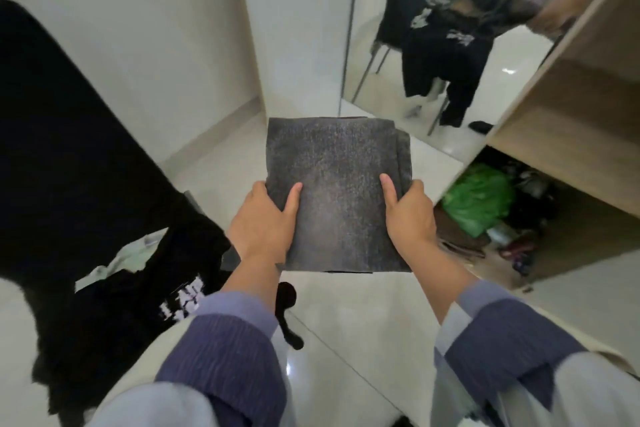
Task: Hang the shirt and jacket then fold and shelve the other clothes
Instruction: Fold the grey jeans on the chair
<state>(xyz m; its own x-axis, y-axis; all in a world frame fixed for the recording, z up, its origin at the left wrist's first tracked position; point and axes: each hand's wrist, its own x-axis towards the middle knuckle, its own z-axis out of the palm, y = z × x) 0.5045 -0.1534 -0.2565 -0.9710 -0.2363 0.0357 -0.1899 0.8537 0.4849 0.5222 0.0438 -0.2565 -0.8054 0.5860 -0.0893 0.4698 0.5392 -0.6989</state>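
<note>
A glossy pale tiled floor point(332, 340) runs between white walls, with a mirror point(398, 55) ahead and a wooden wardrobe point(571, 107) at the right. Held flat in mid-air above the floor is a folded grey garment point(337, 191), a neat rectangle of washed dark denim-like cloth. The left hand point(263, 222) grips its near left edge, thumb lying on top and the fingers curled beneath. The right hand point(408, 211) grips the near right edge the same way, thumb on top, fingers out of sight under the fold. Both sleeves are blue-purple with lighter cuffs. At the left a black garment with white lettering point(114, 270) lies draped over what seems to be a chair, with a pale green cloth point(131, 253) showing beneath it. In the wardrobe's lowest compartment sits a green bag point(478, 198) among dark clutter. The mirror shows the chair and draped clothes in reflection.
</note>
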